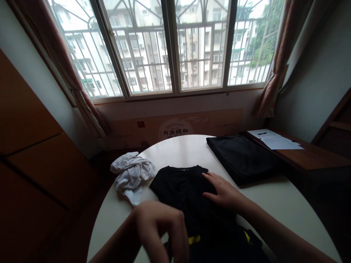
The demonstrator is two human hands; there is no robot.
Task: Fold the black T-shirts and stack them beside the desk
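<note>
A black T-shirt point(189, 201) with yellow patches lies on the round white table point(181, 149), its neckline toward the window. My right hand point(223, 191) rests flat on the shirt's upper right side, fingers spread. Close to the camera, my left hand point(161, 223) bends at the wrist above the shirt's lower left part. Its fingers and thumb curl downward; the fingertips run to the bottom edge and are slightly blurred, so what they pinch cannot be made out. A crumpled white garment point(133, 175) is left of the shirt.
Folded black cloth point(244, 159) lies at the table's right rear. Beyond it, papers point(276, 140) rest on a brown wooden surface point(315, 153). A wide printed cardboard box point(123, 128) stands under the barred window point(172, 47). A wooden cabinet point(30, 164) is at left.
</note>
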